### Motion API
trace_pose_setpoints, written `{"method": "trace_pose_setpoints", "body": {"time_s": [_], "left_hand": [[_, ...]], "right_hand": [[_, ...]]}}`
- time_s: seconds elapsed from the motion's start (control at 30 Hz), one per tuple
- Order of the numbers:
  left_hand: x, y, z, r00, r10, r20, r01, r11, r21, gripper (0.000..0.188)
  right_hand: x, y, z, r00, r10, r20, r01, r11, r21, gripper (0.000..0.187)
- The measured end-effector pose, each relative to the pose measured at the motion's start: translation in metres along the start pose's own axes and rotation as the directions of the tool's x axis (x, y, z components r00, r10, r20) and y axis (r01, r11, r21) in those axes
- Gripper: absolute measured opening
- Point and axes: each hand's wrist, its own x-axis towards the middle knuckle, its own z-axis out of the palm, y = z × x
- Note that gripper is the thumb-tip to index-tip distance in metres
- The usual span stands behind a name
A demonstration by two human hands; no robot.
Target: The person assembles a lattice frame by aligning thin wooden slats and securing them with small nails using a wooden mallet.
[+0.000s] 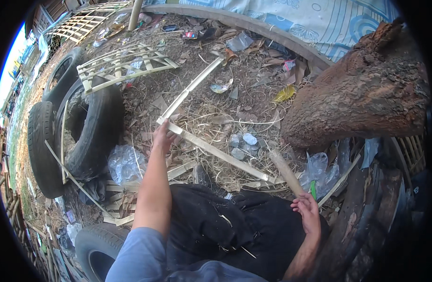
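Observation:
My left hand (163, 137) grips a pale split-bamboo strip (216, 152) close to its upper left end. The strip slants down to the right in front of my knees. At that held end it meets a second bamboo strip (192, 88), which runs away up and to the right, so the two form an angled corner. At the right, my right hand (307, 212) has curled fingers around the lower end of a thick round wooden stick (286, 172), which points up and away. A narrow green piece (313, 189) shows just above that hand; its kind is unclear.
Old tyres (96, 127) stand at the left, with a bamboo lattice panel (124, 68) leaning over them. A thick tree trunk (357, 89) juts in from the right. Shavings, stones (249, 139), leaves and plastic bags (126, 164) litter the soil. A blue patterned sheet (310, 23) hangs behind.

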Motion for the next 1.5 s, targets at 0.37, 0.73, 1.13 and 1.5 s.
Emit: {"method": "trace_pose_setpoints", "body": {"time_s": [0.37,0.73,1.13,1.5], "left_hand": [[0.002,0.002,-0.020,0.979,-0.093,-0.181,0.129,0.971,0.199,0.062],[-0.086,0.030,-0.037,0.975,0.211,-0.070,-0.150,0.856,0.494,0.052],[-0.287,-0.007,-0.058,0.792,0.602,0.101,-0.436,0.443,0.784,0.034],[-0.281,-0.031,-0.180,0.934,0.358,0.002,-0.015,0.034,0.999,0.045]], "right_hand": [[0.004,0.003,-0.003,0.999,-0.033,0.027,0.035,0.995,-0.093,0.041],[0.000,0.008,0.004,0.986,-0.058,0.154,0.091,0.973,-0.213,0.039],[-0.016,0.013,0.004,0.948,-0.140,0.287,0.245,0.894,-0.375,0.039],[-0.013,0.018,0.002,0.950,-0.150,0.273,0.272,0.826,-0.494,0.039]]}}
